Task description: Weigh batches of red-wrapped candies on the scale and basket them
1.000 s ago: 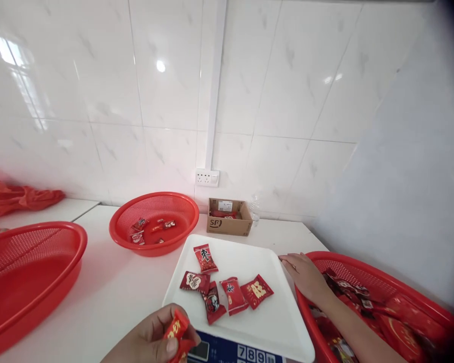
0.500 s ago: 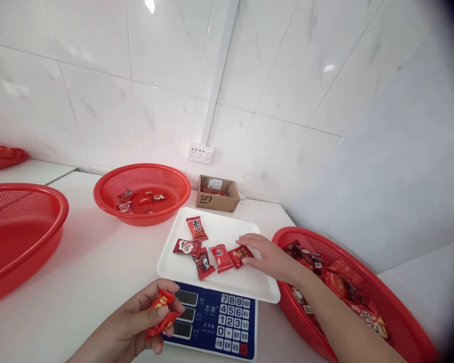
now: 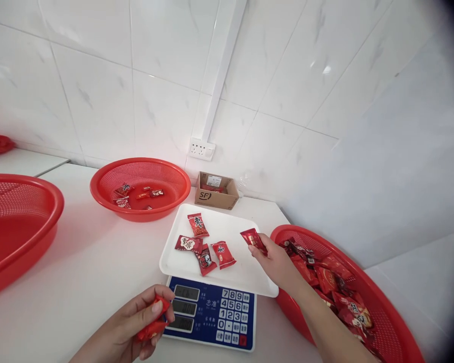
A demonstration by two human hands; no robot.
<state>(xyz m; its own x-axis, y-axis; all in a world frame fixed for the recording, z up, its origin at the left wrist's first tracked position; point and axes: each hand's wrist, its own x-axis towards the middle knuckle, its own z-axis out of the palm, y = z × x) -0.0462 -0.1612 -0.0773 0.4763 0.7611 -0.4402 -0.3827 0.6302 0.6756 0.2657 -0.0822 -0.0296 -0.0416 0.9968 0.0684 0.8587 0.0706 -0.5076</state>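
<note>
My left hand (image 3: 142, 320) is closed around red snack packets (image 3: 152, 327) in front of the scale's displays; how many it holds I cannot tell. Over the right part of the white weighing tray (image 3: 245, 280), my right hand (image 3: 274, 259) pinches a dark red snack packet (image 3: 253, 239) between thumb and fingers. Several more wrapped packets lie on the tray's left half: one with a large black character (image 3: 198, 225), a maroon one (image 3: 189, 244), a darker one (image 3: 206, 260) and a bright red one (image 3: 223, 254). Below the tray is the blue keypad panel of the scale (image 3: 212, 315).
A red basket (image 3: 395, 312) heaped with packets stands at the right, under my right forearm. Behind left, another red basket (image 3: 139, 214) holds several packets. A third red basket (image 3: 47, 237) is at the far left. A cardboard box (image 3: 216, 198) stands near the wall socket (image 3: 202, 149).
My right hand has lifted the dark red packet from the tray's right part and moved slightly right with it. My left hand has shifted a little left and down, still holding its packets.
</note>
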